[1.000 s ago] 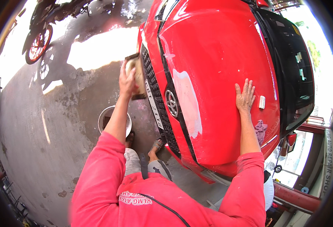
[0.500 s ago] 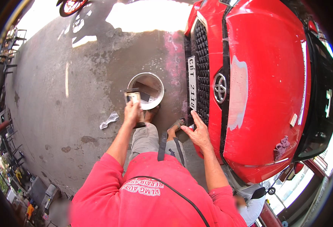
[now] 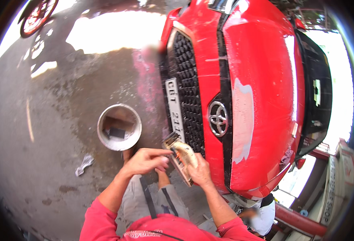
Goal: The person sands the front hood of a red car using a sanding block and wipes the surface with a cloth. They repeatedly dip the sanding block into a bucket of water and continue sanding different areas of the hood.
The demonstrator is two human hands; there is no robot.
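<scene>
My right hand [image 3: 200, 173] grips a flat sanding block [image 3: 179, 157] wrapped in wet, worn abrasive paper, held in front of the red car's black grille [image 3: 187, 80]. My left hand [image 3: 144, 160] reaches across and pinches the near edge of the same block with fingers and thumb. Both hands hover just below the car's number plate [image 3: 173, 105]. A pale sanded patch [image 3: 243, 120] shows on the red hood [image 3: 257, 60].
A white bucket [image 3: 119, 127] with a dark sponge-like piece inside stands on the wet concrete floor left of my hands. A crumpled rag [image 3: 83, 164] lies near it. A motorcycle wheel [image 3: 36, 18] is at the far upper left. Red railings stand at the lower right.
My left hand has come away from the bucket and met my right hand at the block in front of the grille. Earlier, my right palm lay on the hood.
</scene>
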